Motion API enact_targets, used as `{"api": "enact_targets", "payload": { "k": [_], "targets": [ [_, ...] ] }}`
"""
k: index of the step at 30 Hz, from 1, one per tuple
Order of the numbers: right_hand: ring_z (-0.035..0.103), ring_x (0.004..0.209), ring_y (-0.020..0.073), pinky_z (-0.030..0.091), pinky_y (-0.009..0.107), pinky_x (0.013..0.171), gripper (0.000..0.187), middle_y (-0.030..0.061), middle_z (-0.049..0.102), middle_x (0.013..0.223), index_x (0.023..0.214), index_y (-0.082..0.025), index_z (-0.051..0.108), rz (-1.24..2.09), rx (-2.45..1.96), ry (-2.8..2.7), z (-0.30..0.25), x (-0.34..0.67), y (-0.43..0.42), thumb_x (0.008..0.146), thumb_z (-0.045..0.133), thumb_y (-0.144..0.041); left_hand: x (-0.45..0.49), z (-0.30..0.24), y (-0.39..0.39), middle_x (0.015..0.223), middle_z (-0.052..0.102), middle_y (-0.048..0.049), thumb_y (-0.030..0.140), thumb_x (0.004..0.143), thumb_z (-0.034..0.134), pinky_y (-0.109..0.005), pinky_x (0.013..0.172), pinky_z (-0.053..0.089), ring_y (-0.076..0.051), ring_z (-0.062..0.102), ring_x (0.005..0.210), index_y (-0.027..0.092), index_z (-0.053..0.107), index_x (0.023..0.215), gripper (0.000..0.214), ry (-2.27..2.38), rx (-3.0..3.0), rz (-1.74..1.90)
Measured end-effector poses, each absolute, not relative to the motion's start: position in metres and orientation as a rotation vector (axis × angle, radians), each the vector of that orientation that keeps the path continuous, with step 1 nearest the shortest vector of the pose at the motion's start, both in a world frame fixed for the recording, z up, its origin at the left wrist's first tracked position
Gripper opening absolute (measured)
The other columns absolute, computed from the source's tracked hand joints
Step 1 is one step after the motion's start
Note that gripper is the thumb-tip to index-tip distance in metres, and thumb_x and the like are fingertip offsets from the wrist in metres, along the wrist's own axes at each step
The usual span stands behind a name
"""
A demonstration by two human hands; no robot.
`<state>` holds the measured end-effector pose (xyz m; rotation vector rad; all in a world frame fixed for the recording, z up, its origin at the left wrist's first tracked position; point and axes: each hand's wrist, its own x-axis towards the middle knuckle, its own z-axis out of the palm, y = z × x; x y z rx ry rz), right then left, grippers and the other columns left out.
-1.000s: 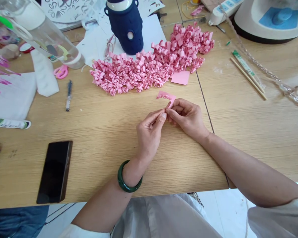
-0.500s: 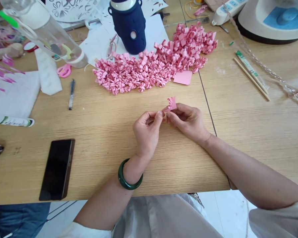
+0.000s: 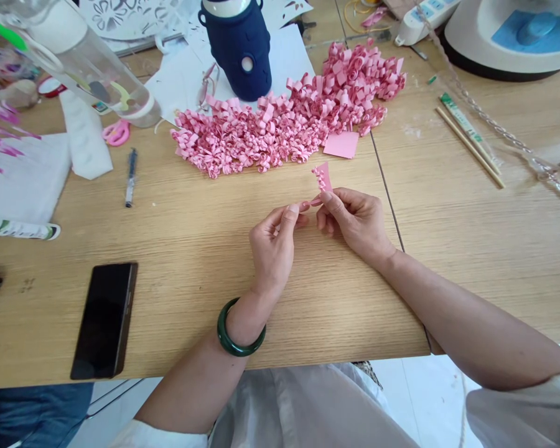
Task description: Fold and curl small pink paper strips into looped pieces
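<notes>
A small piece of pink paper [image 3: 325, 177] with curled strips along its left edge is pinched between the thumb and fingers of my right hand [image 3: 358, 224]. My left hand [image 3: 274, 246], a dark green bangle on its wrist, pinches the end of one narrow strip [image 3: 313, 202] that runs across to the right hand. Both hands are just above the wooden table. Beyond them lies a long heap of curled pink paper pieces [image 3: 261, 134], with a flat pink paper square [image 3: 341, 144] at its right front.
At the back stand a dark blue cup [image 3: 240, 53] and a clear bottle [image 3: 107, 74]. Left are pink scissors [image 3: 116, 132], a pen [image 3: 130, 177], a glue stick [image 3: 25, 229] and a phone [image 3: 103, 320]. Right are chopsticks [image 3: 470, 148] and a white appliance [image 3: 518, 43].
My right hand has raised the pink paper and turned it more upright. My hands have parted slightly, and a strip now shows stretched between them.
</notes>
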<state>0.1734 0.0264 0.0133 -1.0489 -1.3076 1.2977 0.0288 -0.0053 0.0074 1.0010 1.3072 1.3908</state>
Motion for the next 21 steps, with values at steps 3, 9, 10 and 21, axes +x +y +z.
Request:
{"api": "enact_targets", "payload": {
  "k": [3, 9, 10, 21],
  "targets": [
    [0.047, 0.045, 0.0065, 0.038, 0.02, 0.044, 0.046, -0.0019, 0.062, 0.058, 0.08, -0.017, 0.07, 1.296, -1.03, -1.294, 0.0132, 0.1737, 0.0264, 0.093, 0.069, -0.061, 0.0288, 0.0054, -0.0047, 0.107, 0.081, -0.0086, 0.041, 0.095, 0.069, -0.03, 0.083, 0.059, -0.018, 0.075, 0.089, 0.019, 0.082, 0.099, 0.027, 1.269, 0.973, 1.406],
    [0.047, 0.045, 0.0071, 0.038, 0.021, 0.043, 0.048, -0.0015, 0.062, 0.058, 0.079, -0.017, 0.07, 1.303, -1.044, -1.293, 0.0154, 0.1735, 0.0263, 0.091, 0.069, -0.064, 0.0318, 0.0087, -0.0046, 0.106, 0.081, -0.0084, 0.043, 0.09, 0.075, -0.033, 0.089, 0.059, -0.018, 0.074, 0.088, 0.019, 0.083, 0.099, 0.027, 1.242, 0.972, 1.406],
    [0.047, 0.045, 0.0073, 0.038, 0.021, 0.043, 0.049, -0.0014, 0.062, 0.058, 0.078, -0.017, 0.07, 1.298, -1.053, -1.3, 0.0159, 0.1734, 0.0262, 0.09, 0.069, -0.065, 0.0322, 0.0096, -0.0049, 0.107, 0.081, -0.0084, 0.042, 0.09, 0.075, -0.033, 0.09, 0.059, -0.018, 0.075, 0.09, 0.019, 0.083, 0.099, 0.026, 1.24, 0.986, 1.41],
    [0.048, 0.047, 0.0081, 0.038, 0.022, 0.045, 0.052, -0.001, 0.062, 0.06, 0.076, -0.018, 0.067, 1.31, -1.057, -1.363, 0.0154, 0.1732, 0.0256, 0.091, 0.066, -0.068, 0.0276, 0.0055, -0.0038, 0.088, 0.081, -0.0038, 0.042, 0.088, 0.077, -0.028, 0.08, 0.058, -0.016, 0.073, 0.08, 0.02, 0.082, 0.092, 0.023, 1.375, 1.112, 1.436]
  ]
}}
